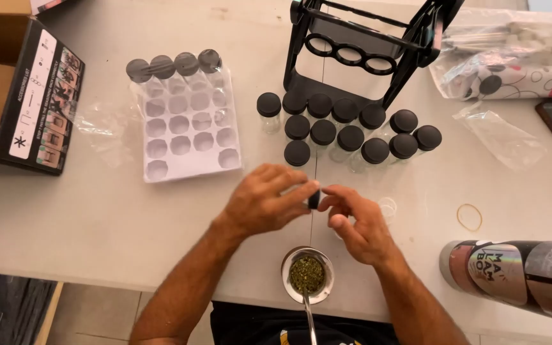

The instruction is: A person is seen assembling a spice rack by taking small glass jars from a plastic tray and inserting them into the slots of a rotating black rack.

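While both hands meet, the black-capped jar (314, 199) sits clamped between left grip (264, 203) and right grip (360, 225).

White table (97, 217) bears black-capped jars (346, 131), tray (190, 131), rack (365, 48).

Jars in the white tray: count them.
4 jars, black-lidded, side by side along the far row of the white tray; its other pockets look empty. None seems hidden.

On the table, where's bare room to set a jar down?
Bare table lies below the white tray, left of the left hand. A smaller patch sits between the right hand and the rubber band. It is crowded among the black-lidded jars under the black rack.
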